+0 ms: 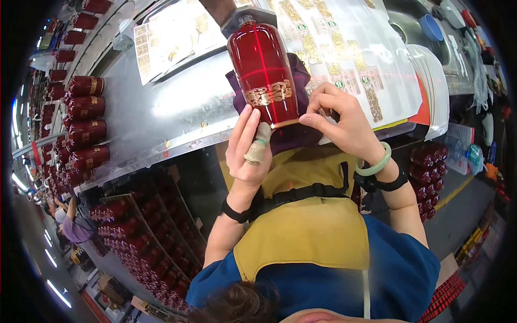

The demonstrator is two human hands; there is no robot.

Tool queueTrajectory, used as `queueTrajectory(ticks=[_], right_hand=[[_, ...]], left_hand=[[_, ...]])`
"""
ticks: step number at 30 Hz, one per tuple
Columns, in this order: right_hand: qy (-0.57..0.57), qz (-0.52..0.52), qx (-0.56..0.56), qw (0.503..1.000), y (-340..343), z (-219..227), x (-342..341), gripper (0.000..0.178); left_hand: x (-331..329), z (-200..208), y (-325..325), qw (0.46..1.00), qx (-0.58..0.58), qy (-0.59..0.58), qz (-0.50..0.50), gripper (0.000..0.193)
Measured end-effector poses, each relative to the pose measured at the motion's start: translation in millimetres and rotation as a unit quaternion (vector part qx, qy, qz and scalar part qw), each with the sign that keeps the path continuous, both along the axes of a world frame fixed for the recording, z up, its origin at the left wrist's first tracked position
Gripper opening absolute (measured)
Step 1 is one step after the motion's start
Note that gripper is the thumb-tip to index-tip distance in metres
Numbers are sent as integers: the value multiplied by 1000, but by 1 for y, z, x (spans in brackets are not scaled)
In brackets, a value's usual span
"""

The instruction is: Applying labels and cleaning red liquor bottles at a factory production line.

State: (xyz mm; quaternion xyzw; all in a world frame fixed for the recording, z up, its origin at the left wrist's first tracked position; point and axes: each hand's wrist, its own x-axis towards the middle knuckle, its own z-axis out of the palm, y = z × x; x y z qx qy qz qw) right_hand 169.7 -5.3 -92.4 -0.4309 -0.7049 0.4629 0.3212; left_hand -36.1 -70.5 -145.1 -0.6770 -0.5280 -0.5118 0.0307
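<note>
A glossy deep-red glass bottle (262, 59) lies on dark purple cloth (297, 67), its neck pointing away from me. A gold patterned band (269, 92) wraps its lower part, and red laser lines cross its front. My left hand (249, 142) holds the bottle's lower left side with long fingers, a knitted finger cover (258, 144) on one digit close to the base. At the base's right corner, my right hand (336, 116) is closed with thumb and bent forefinger near each other. Whatever is between those fingertips is too small to make out.
Sheets of gold decals (344, 59) spread to the right, with another decal sheet (177, 37) at upper left. Red bottles (86, 132) line the table's left side. Bottle racks (140, 242) stand below it. A blue bowl (431, 27) sits at far right; another person (78, 226) is at far left.
</note>
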Motion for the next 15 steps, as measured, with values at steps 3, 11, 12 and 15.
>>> queueTrajectory(ticks=[3, 11, 12, 15], right_hand=[[6, 2, -3, 1000, 0, 0, 2, 25], [-15, -4, 22, 1000, 2, -5, 2, 23], [-15, -4, 22, 1000, 2, -6, 1, 23], [-20, 2, 31, 999, 4, -8, 1, 22]], left_hand=[[0, 5, -1, 999, 9, 48, -6, 31], [-1, 3, -4, 982, 34, 179, 52, 17], [1, 4, -2, 982, 34, 180, 53, 17], [7, 2, -4, 991, -26, 129, 11, 18]])
